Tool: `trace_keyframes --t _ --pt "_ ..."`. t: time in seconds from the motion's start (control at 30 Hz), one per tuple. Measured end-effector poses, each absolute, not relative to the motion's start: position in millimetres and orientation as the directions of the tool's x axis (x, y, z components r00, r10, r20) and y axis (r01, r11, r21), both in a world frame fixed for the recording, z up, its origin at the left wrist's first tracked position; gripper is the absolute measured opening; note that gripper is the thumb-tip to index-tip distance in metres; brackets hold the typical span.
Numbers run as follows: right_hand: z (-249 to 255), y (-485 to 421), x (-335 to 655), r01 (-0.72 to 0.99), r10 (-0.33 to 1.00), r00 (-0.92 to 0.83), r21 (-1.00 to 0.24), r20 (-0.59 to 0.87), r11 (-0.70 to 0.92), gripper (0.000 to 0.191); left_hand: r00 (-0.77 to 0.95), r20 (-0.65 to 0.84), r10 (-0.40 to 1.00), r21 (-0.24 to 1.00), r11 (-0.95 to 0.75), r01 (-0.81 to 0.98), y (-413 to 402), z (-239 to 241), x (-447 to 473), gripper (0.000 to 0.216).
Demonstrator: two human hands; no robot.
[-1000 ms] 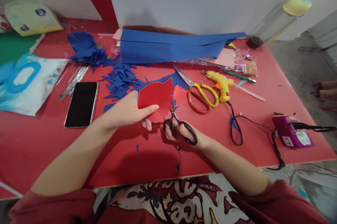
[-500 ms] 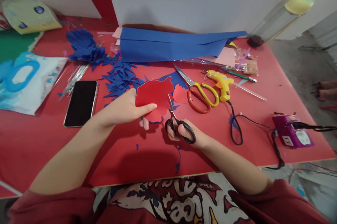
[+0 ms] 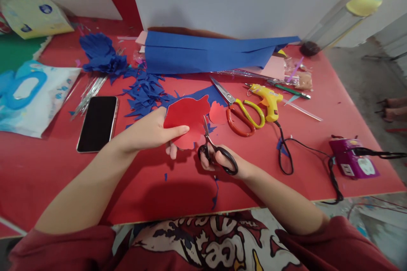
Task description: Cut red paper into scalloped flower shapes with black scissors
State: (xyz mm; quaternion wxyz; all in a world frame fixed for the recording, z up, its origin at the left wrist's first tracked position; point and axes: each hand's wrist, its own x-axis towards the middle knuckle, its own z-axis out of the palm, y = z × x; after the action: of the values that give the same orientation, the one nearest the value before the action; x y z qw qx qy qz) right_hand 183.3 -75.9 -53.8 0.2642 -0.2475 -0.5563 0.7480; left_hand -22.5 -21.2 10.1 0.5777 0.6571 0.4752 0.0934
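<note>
My left hand (image 3: 161, 131) pinches a red paper cutout (image 3: 184, 114) with a wavy edge, thumb on top and fingers underneath. Black-handled scissors (image 3: 227, 161) are in my right hand (image 3: 235, 164), their blades slightly parted at the paper's right edge. Just behind the blades lies a smaller light-red scalloped paper piece (image 3: 217, 113). Larger scissors with one yellow and one red handle (image 3: 244, 114) rest on the table to the right. Blue paper (image 3: 203, 94) shows partly beneath the red cutout.
Blue paper scraps (image 3: 144, 93) and a phone (image 3: 98, 123) lie left. A folded blue sheet (image 3: 203, 57) runs along the wall. At right are a yellow glue gun (image 3: 269, 100), its black cord, a purple box (image 3: 353, 158) and a clear container (image 3: 337, 25). A wipes pack (image 3: 47, 101) sits far left.
The scissors' handles have spread slightly and the blades have parted a little more. The red cutout has tilted a little, hiding the blue edge under it. Both hands keep their holds.
</note>
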Motion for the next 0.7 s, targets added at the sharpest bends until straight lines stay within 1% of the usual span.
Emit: trace_keyframes --t 0.2,0.4,0.7 --pt "-57.2 -76.4 184.1 -0.146 0.695 -0.716 -0.959 -0.066 -0.241 0.056 0.537 -0.416 0.734 0.855 0.115 0.505 -20.8 10.5 -22.5 0.022" --pt "-58.1 -75.7 182.8 -0.134 0.701 -0.71 -0.965 -0.066 -0.226 0.056 0.529 -0.419 0.738 0.857 0.128 0.5 -20.7 10.1 -22.0 0.025" --pt "-54.7 -76.9 183.1 -0.153 0.693 -0.718 -0.954 -0.072 -0.257 0.055 0.514 -0.431 0.742 0.86 0.165 0.484 -23.6 10.4 -17.9 0.026"
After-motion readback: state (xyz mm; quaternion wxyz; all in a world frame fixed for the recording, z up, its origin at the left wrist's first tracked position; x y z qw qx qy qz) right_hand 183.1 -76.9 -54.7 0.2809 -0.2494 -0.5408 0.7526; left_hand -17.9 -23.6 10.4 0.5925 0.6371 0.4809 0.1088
